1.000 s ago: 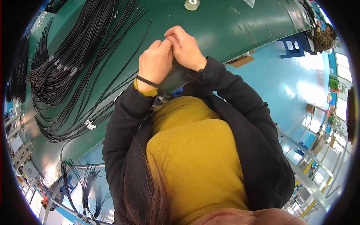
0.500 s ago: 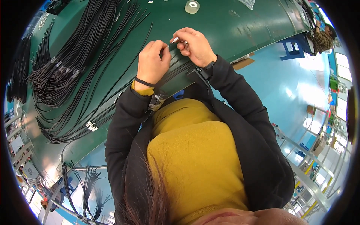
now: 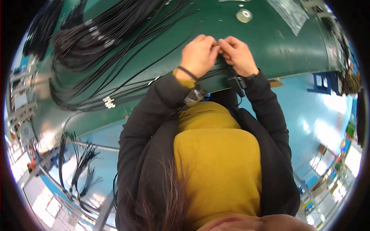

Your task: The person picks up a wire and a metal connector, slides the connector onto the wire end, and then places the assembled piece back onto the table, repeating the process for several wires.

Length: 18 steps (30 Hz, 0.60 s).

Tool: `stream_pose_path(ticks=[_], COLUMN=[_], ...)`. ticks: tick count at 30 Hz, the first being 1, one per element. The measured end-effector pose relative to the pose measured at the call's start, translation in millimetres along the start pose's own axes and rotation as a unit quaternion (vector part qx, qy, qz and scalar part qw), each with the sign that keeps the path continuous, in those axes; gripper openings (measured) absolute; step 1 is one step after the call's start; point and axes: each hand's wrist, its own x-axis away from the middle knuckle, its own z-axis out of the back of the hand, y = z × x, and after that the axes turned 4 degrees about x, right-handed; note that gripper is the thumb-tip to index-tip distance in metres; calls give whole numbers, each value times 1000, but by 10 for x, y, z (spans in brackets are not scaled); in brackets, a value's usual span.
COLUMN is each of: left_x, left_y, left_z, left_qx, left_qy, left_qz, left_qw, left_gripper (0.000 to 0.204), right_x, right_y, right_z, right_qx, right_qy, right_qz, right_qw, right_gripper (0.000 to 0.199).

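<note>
Close together above the green table (image 3: 281,52), my left hand (image 3: 198,57) and my right hand (image 3: 239,57) meet at their fingertips. Both are closed in a pinch. A thin black cable appears to end between the left fingers, but the fingers cover most of it. Whatever the right fingertips grip is too small and hidden to make out. Under my left hand, several long black cables (image 3: 154,56) run across the table. Small white connectors (image 3: 109,102) sit in a cluster on the cables near the front edge.
A thick bundle of black cables (image 3: 79,40) lies at the far left. Farther back are a pale tape roll (image 3: 244,15) and a clear plastic bag (image 3: 290,16). More cables (image 3: 81,163) hang below the table at left; a blue stool (image 3: 322,84) stands on the right.
The view has shifted, so table and hands sit farther right in it. My fingertips have come together, and the silver cylindrical fitting seen earlier at my right fingers no longer shows.
</note>
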Motion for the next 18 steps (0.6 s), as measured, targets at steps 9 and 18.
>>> stream_pose_path(ticks=[9, 18], left_x=[616, 1572], left_y=[-297, -697], left_z=[954, 2335], left_qx=[-171, -355], left_qy=[-13, -9], left_qz=[-18, 56], left_qw=[985, 933], left_gripper=[6, 6], right_x=[-87, -149], right_y=[-37, 154], right_z=[57, 235], right_qx=[150, 388], right_qy=[45, 76], right_qz=[96, 159], right_qw=[983, 905], right_gripper=[20, 22])
